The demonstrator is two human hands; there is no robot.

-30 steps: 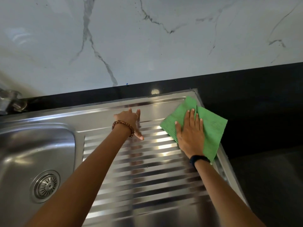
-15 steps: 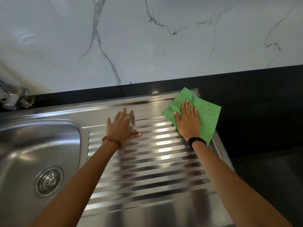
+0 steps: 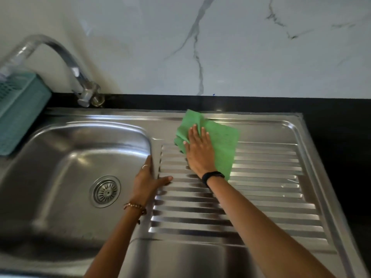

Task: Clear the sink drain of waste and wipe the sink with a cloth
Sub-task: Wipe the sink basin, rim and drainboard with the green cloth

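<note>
A green cloth (image 3: 222, 141) lies crumpled on the far left part of the ribbed steel drainboard (image 3: 261, 187). My right hand (image 3: 198, 151) presses flat on it, fingers pointing away from me. My left hand (image 3: 146, 181) rests on the rim between the basin and the drainboard, thumb on the ribs, fingers curled over the basin edge. The steel sink basin (image 3: 60, 157) lies to the left, with its round drain strainer (image 3: 105, 191) at the bottom; no waste shows on it.
A chrome tap (image 3: 80, 83) arches over the basin from the back rim. A teal plastic basket (image 3: 18, 111) stands at the left edge. A black counter (image 3: 341, 137) borders the sink at right, and a marble wall (image 3: 220, 47) rises behind.
My right hand has slid the cloth left from the drainboard's far right corner toward the basin. My left hand has moved left and back onto the basin rim. The view has shifted left.
</note>
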